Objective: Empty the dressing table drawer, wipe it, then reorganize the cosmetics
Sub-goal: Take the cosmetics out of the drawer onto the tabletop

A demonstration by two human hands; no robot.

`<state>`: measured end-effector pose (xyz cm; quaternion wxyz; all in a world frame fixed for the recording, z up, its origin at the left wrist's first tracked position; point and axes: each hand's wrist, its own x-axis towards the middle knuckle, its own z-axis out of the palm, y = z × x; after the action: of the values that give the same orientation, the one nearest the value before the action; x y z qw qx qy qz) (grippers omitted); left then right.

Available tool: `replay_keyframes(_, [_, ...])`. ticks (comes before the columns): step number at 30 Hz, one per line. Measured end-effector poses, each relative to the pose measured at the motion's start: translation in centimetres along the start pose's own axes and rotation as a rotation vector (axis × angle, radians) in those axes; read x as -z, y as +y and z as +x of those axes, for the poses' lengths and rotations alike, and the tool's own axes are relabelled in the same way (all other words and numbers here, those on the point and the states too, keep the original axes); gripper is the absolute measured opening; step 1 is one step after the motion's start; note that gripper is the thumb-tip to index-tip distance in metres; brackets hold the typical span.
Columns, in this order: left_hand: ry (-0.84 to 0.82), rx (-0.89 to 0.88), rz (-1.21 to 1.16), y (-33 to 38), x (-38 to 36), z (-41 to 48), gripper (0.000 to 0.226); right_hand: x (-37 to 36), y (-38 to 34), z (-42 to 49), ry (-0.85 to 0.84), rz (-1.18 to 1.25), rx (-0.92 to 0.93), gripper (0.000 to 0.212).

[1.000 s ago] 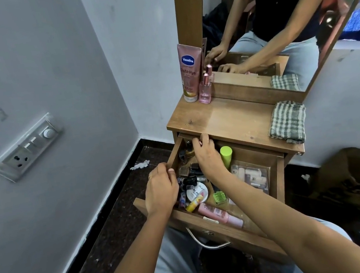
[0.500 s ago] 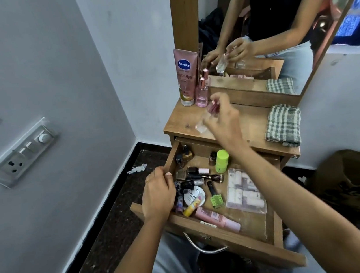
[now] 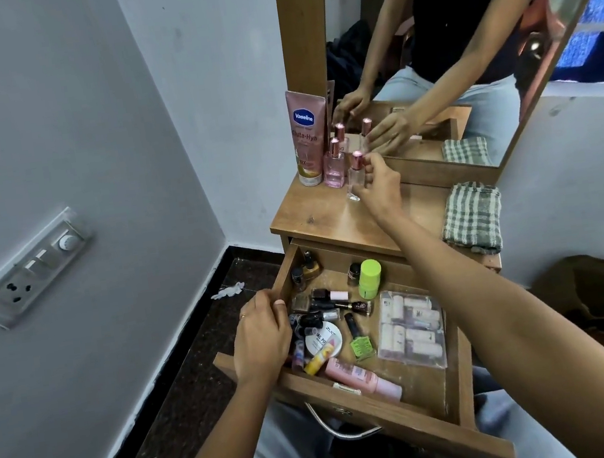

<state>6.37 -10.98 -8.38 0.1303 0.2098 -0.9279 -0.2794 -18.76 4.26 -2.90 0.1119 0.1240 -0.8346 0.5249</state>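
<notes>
A mirror [image 3: 497,26] was seen upright at the back of the table [image 3: 330,221], and the person's arms were reflected in it. Below the table top, the drawer [image 3: 437,431] was seen pulled well out and filled with cosmetics. A folded checked cloth [image 3: 473,218] was laid at the right end of the table top. In the drawer's right half a clear pouch [image 3: 411,330] of small tubes was laid flat.

A Vaseline tube [image 3: 308,138] was stood cap down at the back left of the table top, with a pink bottle [image 3: 334,166] just beside it. The drawer's left wall was gripped by the left hand [image 3: 262,341], its fingers curled over the rim. A clear bottle [image 3: 355,178] was pinched near its pink cap by the right hand [image 3: 380,186], just beside the pink bottle. Whether its base rested on the table could not be told.

In the drawer, a pink tube [image 3: 360,378] was laid along the front wall and a green stick [image 3: 369,277] near the back. A white jar [image 3: 324,340] and several nail polishes [image 3: 329,295] were crowded on the left.
</notes>
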Motion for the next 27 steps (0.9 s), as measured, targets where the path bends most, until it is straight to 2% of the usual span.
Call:
replay_keyframes(6, [0.008, 0.001, -0.007, -0.1, 0.0, -0.1, 0.024, -1.7, 0.7, 1.0, 0.095, -0.074, -0.09, 0.049])
replay_keyframes(9, [0.012, 0.007, -0.015, 0.0, 0.0, 0.0, 0.024, -2.1, 0.6, 1.7, 0.117, -0.117, -0.12, 0.04])
replay_keyframes(12, [0.007, 0.014, -0.024, 0.1, 0.1, -0.1, 0.024, -2.6, 0.7, 2.4, 0.129, -0.123, -0.17, 0.031])
replay_keyframes(22, [0.004, 0.018, -0.016, 0.2, 0.2, -0.1, 0.025, -3.1, 1.4, 3.2, 0.108, -0.16, -0.257, 0.031])
replay_keyframes(24, [0.0, 0.018, -0.016, 0.2, 0.2, -0.1, 0.026, -2.7, 1.0, 2.4, 0.129, -0.186, -0.223, 0.032])
replay_keyframes(27, [-0.001, 0.005, -0.012, 0.2, 0.2, -0.1, 0.027, -0.9, -0.5, -1.2, 0.171, -0.209, 0.016, 0.02])
